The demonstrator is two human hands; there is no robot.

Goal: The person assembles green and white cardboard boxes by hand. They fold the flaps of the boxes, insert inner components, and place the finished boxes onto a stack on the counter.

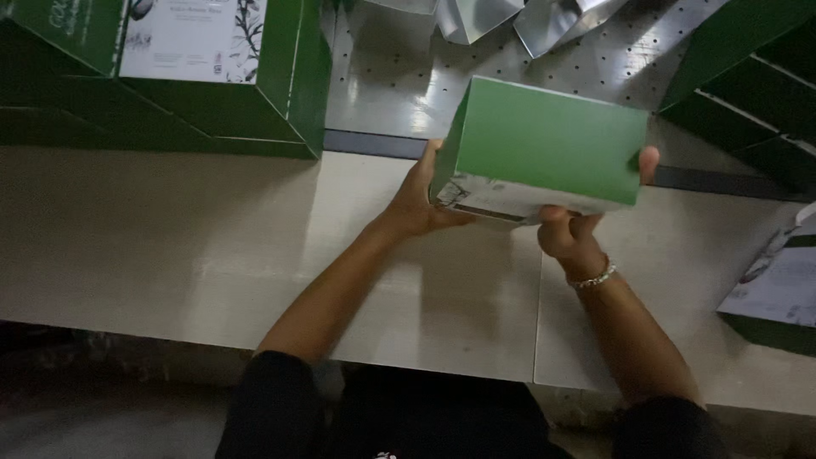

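Note:
A green cardboard box [548, 140] with a white printed end face is held above the pale worktable [170, 246] at centre. My left hand [418, 202] grips its left end, fingers behind the box. My right hand [571, 231] supports its lower right corner from below, the thumb showing at the box's right edge; a beaded bracelet sits on that wrist.
A stack of flat green cartons [161, 76] lies at the back left, and more green cartons [756, 76] at the back right. Silver foil pouches [510, 21] rest on a perforated metal panel [391, 85]. A white printed carton [778, 285] sits at the right edge.

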